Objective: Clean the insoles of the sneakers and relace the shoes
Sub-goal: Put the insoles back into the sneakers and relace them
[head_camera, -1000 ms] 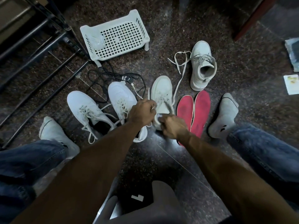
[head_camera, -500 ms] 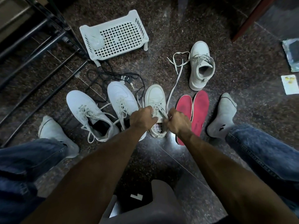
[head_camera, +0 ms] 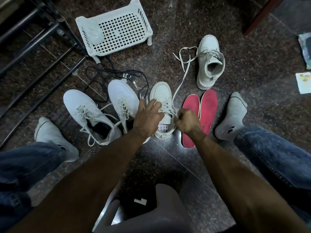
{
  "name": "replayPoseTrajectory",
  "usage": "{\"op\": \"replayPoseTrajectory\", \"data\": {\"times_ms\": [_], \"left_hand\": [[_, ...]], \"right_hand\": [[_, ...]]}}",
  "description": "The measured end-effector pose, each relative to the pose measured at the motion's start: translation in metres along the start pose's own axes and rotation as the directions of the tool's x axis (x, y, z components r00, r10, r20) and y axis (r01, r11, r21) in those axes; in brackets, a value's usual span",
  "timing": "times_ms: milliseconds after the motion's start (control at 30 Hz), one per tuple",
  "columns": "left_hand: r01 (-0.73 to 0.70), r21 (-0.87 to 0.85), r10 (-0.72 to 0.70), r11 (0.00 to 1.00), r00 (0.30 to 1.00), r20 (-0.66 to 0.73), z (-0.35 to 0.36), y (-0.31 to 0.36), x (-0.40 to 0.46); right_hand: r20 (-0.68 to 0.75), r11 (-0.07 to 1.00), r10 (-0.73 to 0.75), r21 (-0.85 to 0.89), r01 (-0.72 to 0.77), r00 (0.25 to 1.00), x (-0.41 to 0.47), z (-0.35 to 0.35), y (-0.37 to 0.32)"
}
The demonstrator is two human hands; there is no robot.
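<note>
While the spread left hand [head_camera: 148, 115] steadies the toe-away sneaker [head_camera: 162, 98], the nearer right hand [head_camera: 187, 121] pinches its lace [head_camera: 180, 83], which trails away.

Four sneakers are set on the floor [head_camera: 168, 22]: two [head_camera: 87, 115] [head_camera: 123, 98] at ten o'clock, one [head_camera: 161, 96] at centre, one [head_camera: 209, 63] at one o'clock. Insoles [head_camera: 200, 115] are laid just right of centre. A basket [head_camera: 116, 26] is placed at eleven o'clock.
</note>
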State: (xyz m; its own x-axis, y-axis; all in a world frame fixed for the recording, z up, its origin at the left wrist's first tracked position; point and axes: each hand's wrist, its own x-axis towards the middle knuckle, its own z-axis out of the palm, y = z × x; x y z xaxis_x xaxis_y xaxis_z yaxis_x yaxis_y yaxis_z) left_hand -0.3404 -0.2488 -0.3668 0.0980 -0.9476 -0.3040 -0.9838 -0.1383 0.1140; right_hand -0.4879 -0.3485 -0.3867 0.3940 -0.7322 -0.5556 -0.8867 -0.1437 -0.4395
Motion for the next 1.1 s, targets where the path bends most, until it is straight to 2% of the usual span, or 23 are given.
{"op": "replayPoseTrajectory", "data": {"times_ms": [167,367,467,567,600,700,767,867,933,1000,1100], "left_hand": [[0.033,0.122,-0.053,0.992,0.985,0.162,0.003,0.007,0.012],[0.04,0.271,-0.089,0.962,0.981,0.171,0.009,0.022,0.029],[-0.045,0.201,0.013,0.979,0.987,0.158,0.005,0.013,0.03],[-0.243,-0.033,0.245,0.97,0.967,0.076,-0.001,-0.003,0.028],[-0.276,-0.102,0.283,0.956,0.957,0.056,-0.005,-0.009,0.029],[-0.305,-0.088,0.31,0.948,0.949,0.05,-0.011,-0.017,0.037],[-0.263,-0.079,0.269,0.962,0.96,0.08,-0.011,-0.017,0.042],[-0.162,-0.2,0.195,0.966,0.968,0.155,-0.011,-0.016,0.043],[-0.11,-0.271,0.16,0.956,0.973,0.167,-0.01,-0.014,0.042],[-0.058,-0.315,0.121,0.947,0.975,0.185,-0.01,-0.013,0.042],[-0.021,-0.362,0.096,0.932,0.977,0.192,-0.008,-0.014,0.043]], "right_hand": [[0.013,0.99,0.006,0.137,-0.007,1.0,-0.001,0.006,0.005],[0.091,0.974,-0.011,0.225,-0.01,0.996,0.007,0.004,0.009],[0.07,0.965,-0.017,0.261,-0.001,0.997,0.007,0.005,0.015],[0.006,0.975,-0.038,0.221,0.036,0.999,0.001,0.007,0.021],[-0.025,0.977,-0.049,0.206,0.053,0.998,-0.003,0.006,0.021],[-0.025,0.949,-0.054,0.309,0.059,0.998,-0.008,0.004,0.026],[-0.002,0.927,-0.04,0.374,0.038,0.999,-0.013,0.003,0.03],[-0.132,0.963,0.042,0.268,-0.005,0.99,-0.031,0.004,0.037],[-0.193,0.986,0.166,0.068,-0.155,0.967,-0.04,0.009,0.045],[-0.087,0.949,0.294,-0.093,-0.301,0.952,-0.048,0.016,0.049],[-0.003,0.919,0.351,-0.191,-0.345,0.936,-0.05,0.027,0.05]]}}
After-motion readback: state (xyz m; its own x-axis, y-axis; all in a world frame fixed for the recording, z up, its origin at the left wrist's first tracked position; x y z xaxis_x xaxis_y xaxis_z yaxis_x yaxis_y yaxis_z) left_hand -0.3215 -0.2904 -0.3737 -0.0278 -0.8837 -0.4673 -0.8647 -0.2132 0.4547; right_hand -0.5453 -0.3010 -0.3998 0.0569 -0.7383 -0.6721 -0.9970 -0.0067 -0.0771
